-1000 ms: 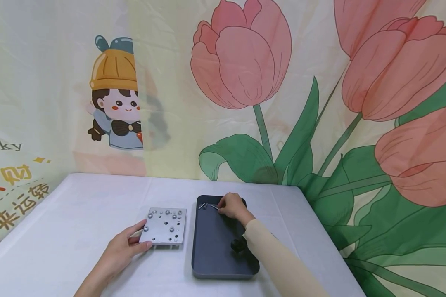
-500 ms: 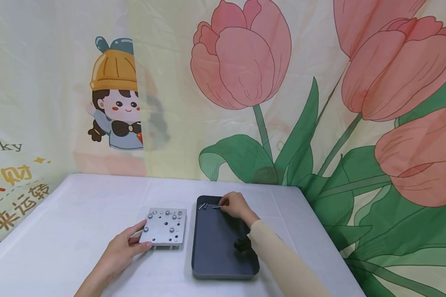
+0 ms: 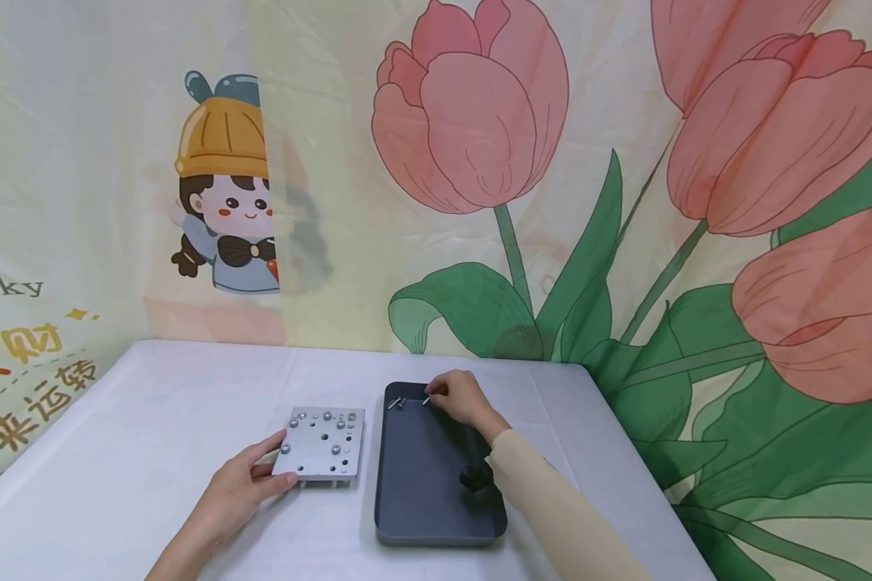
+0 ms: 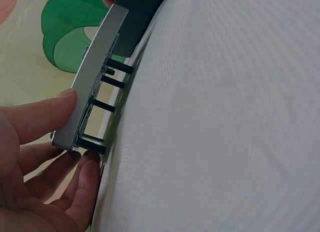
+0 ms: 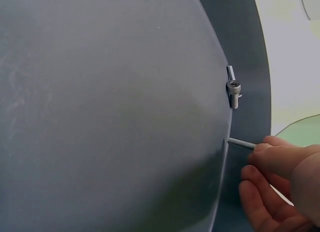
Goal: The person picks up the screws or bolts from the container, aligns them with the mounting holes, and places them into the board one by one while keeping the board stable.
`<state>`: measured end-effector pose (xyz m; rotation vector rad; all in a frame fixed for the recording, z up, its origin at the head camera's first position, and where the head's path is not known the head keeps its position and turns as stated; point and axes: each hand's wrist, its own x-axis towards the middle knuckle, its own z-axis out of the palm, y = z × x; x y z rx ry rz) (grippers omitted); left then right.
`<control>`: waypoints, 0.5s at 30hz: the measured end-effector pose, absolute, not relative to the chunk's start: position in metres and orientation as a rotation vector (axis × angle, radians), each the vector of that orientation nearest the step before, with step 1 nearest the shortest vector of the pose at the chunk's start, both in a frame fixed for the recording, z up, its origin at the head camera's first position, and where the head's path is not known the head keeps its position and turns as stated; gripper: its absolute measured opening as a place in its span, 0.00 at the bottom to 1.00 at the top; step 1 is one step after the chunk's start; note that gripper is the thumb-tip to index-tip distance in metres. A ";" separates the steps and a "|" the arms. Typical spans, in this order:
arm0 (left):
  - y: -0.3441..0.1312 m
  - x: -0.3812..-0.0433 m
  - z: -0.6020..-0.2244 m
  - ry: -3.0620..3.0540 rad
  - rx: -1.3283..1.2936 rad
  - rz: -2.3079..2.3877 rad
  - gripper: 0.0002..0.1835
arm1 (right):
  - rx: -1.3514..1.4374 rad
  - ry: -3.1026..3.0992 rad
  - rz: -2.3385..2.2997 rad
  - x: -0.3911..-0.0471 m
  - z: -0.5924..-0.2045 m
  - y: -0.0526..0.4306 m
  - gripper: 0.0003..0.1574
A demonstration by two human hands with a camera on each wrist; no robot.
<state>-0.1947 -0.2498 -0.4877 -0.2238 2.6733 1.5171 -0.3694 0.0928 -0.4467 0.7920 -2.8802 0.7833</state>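
Basically, the thin metal pin (image 5: 241, 143) is at the far end of the dark tray (image 3: 436, 500), clamped by one end b/w thumb and fingers of the R hand (image 3: 459, 395). Its long axis runs out of the fingertips, so in the head view the free end points L and a bit toward the wearer; per the R wrist view, that end sits right by the line where tray floor meets wall, touching or just above, can't tell. Loose screws (image 5: 233, 89), at least two, lie crossed against the same wall, just L of the pin. Key relation: the metal plate (image 3: 323, 444) is outside the tray, L of it and nearer the wearer, so the R hand has the pin and the L hand (image 3: 236, 484) has the plate, thumb on the near edge and fingers curled at the L side. Plate's holed face is up, w/ threaded ends (image 4: 103, 105) sticking out below; whether they bear on the table (image 3: 189, 395) is unclear. Hidden: the pin's gripped end, so headed or plain, no idea; the R sleeve (image 3: 552, 500) also covers part of the tray's R side.
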 end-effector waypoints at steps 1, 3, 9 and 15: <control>-0.250 -0.195 -0.488 2.672 -0.223 1.519 0.49 | 0.794 -2.879 0.779 -0.369 -0.447 0.093 0.09; -0.250 -0.194 -0.488 2.670 -0.222 1.520 0.49 | 0.798 -2.877 0.769 -0.369 -0.446 0.093 0.10; -0.249 -0.195 -0.488 2.657 -0.226 1.546 0.49 | 0.786 -2.874 0.787 -0.369 -0.446 0.092 0.10; -0.249 -0.194 -0.487 2.664 -0.228 1.536 0.49 | 0.800 -2.841 0.839 -0.368 -0.443 0.087 0.09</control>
